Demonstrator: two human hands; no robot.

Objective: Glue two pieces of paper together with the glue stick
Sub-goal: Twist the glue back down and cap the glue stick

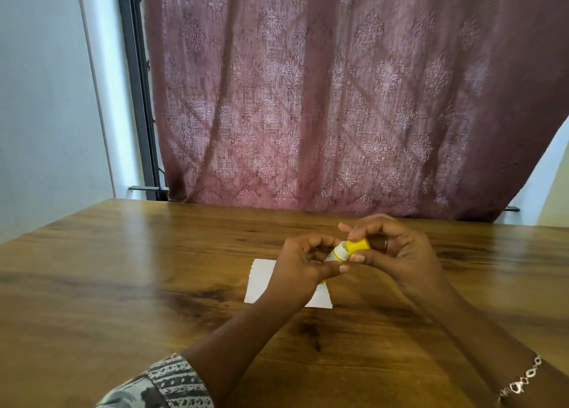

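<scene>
A small glue stick (338, 253) with a yellow collar and white neck is held above the table. My left hand (303, 266) grips its body. The fingers of my right hand (397, 253) pinch its yellow cap (358, 245), which sits tilted just off the neck. Under my left hand white paper (260, 281) lies flat on the wooden table (123, 284); my hand and forearm hide its middle, so I cannot tell whether it is one sheet or two.
A patterned maroon curtain (338, 99) hangs behind the table's far edge. A dark window frame (138, 99) and a pale wall stand at the left. A bracelet (523, 383) is on my right wrist.
</scene>
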